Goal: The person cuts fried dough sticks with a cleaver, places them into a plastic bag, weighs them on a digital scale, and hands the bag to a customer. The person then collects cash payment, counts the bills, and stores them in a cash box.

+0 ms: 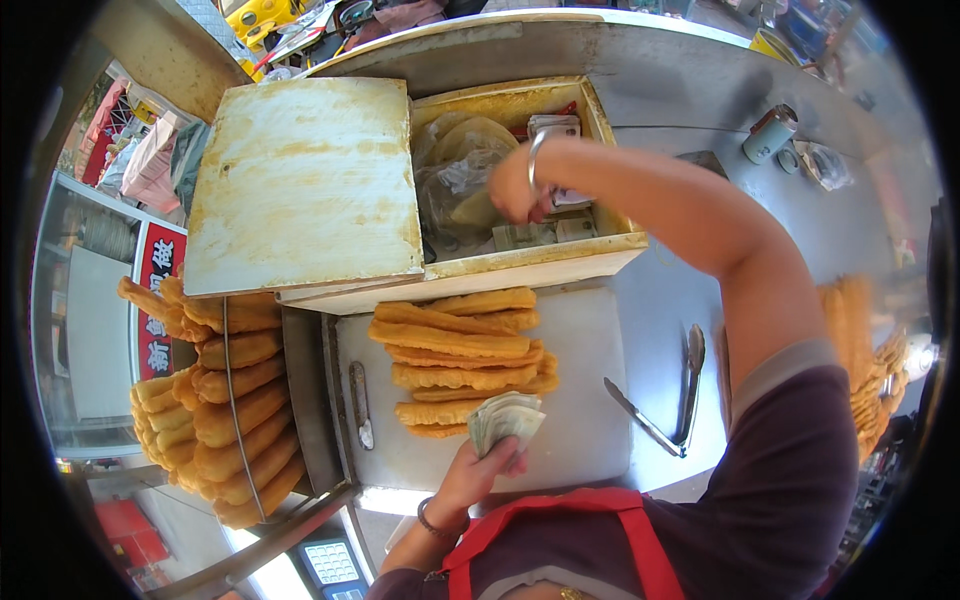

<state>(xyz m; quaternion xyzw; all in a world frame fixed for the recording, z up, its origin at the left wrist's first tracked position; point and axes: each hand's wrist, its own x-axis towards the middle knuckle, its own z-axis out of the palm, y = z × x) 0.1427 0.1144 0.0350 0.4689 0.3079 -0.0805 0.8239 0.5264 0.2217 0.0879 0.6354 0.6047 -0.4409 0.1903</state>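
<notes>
My left hand [495, 465] grips a fanned bundle of banknotes [504, 421] just in front of a row of fried dough sticks [457, 337] on a white board [585, 375]. Over an open wooden box [450, 264], my right hand [521, 187] is bent downward and blurred; its fingers are partly hidden, so whether it holds anything is unclear. Inside the box lie clear plastic bags [457, 161], more banknotes [576, 229] and a stack of notes [553, 126] at the back. A stained wooden lid [307, 187] covers the box's left part.
Metal tongs [684, 420] lie spread on the steel counter [675, 315]. A knife [361, 405] rests at the board's left edge. More dough sticks [244, 405] fill a wire rack at left. A tumbler [770, 133] and a plastic bag [823, 165] are at the back right.
</notes>
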